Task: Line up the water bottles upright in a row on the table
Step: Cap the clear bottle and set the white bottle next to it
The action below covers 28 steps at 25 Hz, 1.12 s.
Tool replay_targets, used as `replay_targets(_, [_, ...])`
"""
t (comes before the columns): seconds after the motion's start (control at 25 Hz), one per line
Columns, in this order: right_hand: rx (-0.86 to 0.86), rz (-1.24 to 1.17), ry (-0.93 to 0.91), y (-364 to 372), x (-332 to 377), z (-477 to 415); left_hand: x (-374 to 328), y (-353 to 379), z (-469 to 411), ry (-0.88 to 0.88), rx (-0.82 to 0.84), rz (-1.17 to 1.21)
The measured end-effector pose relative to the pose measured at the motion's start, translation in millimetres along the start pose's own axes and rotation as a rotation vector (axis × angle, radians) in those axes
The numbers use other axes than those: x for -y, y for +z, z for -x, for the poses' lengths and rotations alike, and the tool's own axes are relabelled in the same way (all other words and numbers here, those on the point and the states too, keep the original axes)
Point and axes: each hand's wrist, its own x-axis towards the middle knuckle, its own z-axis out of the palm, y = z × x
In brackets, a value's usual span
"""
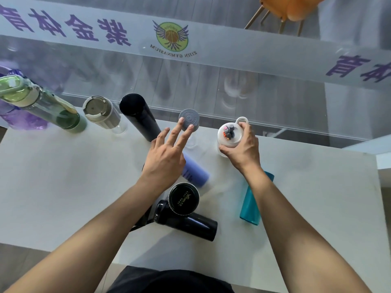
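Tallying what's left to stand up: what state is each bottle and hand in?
Purple bottle: mostly hidden, unclear.
Green bottle: upright.
Grey-lidded bottle: upright.
Tall black bottle: upright.
Grey-capped bottle: upright.
White-lidded bottle: upright, held.
Lilac bottle: lying down.
Teal bottle: lying down.
Black flask: lying down.
Logo-capped bottle: upright, near the flask.
Left hand: straight fingers touching grey-capped bottle's cap.
Right hand: curled round white-lidded bottle.

Left grip (pixel 164 157) stretched forward flat and splayed; right grip (pixel 243 146) curled tight.
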Motion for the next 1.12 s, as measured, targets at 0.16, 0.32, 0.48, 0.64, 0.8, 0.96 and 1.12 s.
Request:
replay_targets(0.16, [0.001,-0.085,-0.002,-2.7,-5.4,2.9,-0.5,-1.5,1.8,-0.005,0.013,0.011])
replay_targets(0.32, [0.005,-0.068,-0.032,-1.0,-5.9,3.4,-1.6,-1.5,2.7,-0.012,0.018,0.019])
replay_targets(0.48, [0.015,-0.036,-0.034,-1.5,-7.0,5.1,1.0,0.3,2.1,0.01,0.008,-0.002])
replay_targets(0.64, [0.002,-0.031,-0.021,-0.4,-3.8,8.0,2.6,0.5,-0.1,0.015,0.009,-0.013])
replay_targets(0.8, [0.01,-0.038,-0.007,-1.0,-2.3,10.6,4.5,-0.1,-2.8,0.04,0.013,-0.048])
replay_targets(0.96, [0.017,-0.042,0.003,-1.1,-1.8,9.7,4.2,-8.0,-6.1,0.051,0.003,-0.075])
replay_targets(1.12, [0.008,-0.011,0.027,-3.7,0.2,18.2,6.1,-15.3,-8.8,0.061,0.027,-0.099])
